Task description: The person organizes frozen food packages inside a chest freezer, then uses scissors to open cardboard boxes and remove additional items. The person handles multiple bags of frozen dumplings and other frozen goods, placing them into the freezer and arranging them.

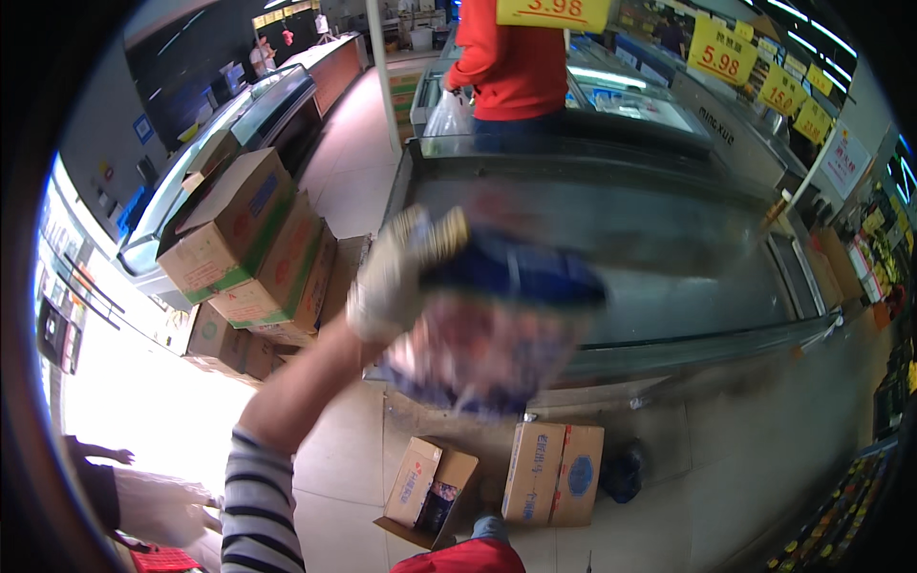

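Note:
My left hand [390,282], in a pale glove, grips the top of a blue-and-clear plastic food packet [487,334] with pinkish pieces inside. Motion blurs both, and the exact contents cannot be made out. The packet hangs in front of the near edge of a wide grey freezer chest [669,286]. Below, on the floor, stands a cardboard box [406,487] with its flaps up and similar dark packets [435,511] inside. A second cardboard box [554,475] is beside it on the right. My right hand is out of view.
Stacked cartons [258,239] stand left of the freezer. Behind it, a person in red [516,67] holds a clear plastic bag [449,115]. Another person's arm [100,451] shows at lower left, above a red basket [162,561]. A dark plastic bag [621,475] lies right of the boxes.

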